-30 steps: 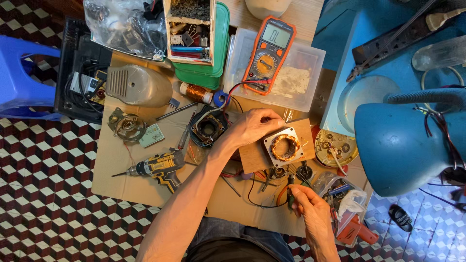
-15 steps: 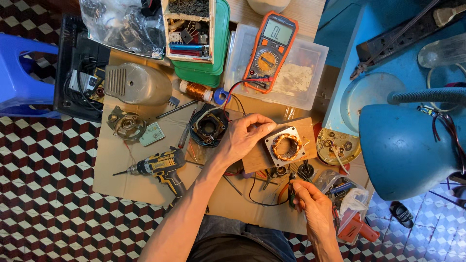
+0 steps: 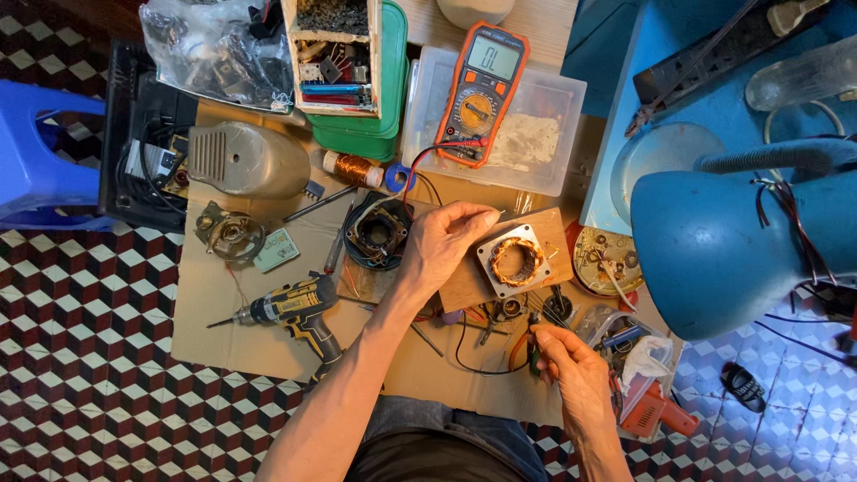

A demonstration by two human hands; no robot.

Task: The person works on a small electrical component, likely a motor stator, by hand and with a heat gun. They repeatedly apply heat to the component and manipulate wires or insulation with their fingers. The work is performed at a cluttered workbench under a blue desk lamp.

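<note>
Copper-wound square motor stator, at frame centre on a wooden board, is being steadied by the left hand; green-handled pliers are being gripped closed-fisted by the right hand, likely for wire trimming next.

The scene is evenly and fairly brightly lit, with a warm cast over the cardboard sheet and cooler tones on the blue lamp shade. Shadows are soft and short: a faint one lies under the left hand and along the forearm, another beside the cordless drill. The multimeter screen shows a pale, slightly washed glow, and the clear plastic bag carries small white glints. Focus is sharp across the middle; the checkered floor tiles stay crisp. Straight edges bow slightly toward the corners, a wide-lens effect. The right hand shows slight softness at the fingertips.
</note>
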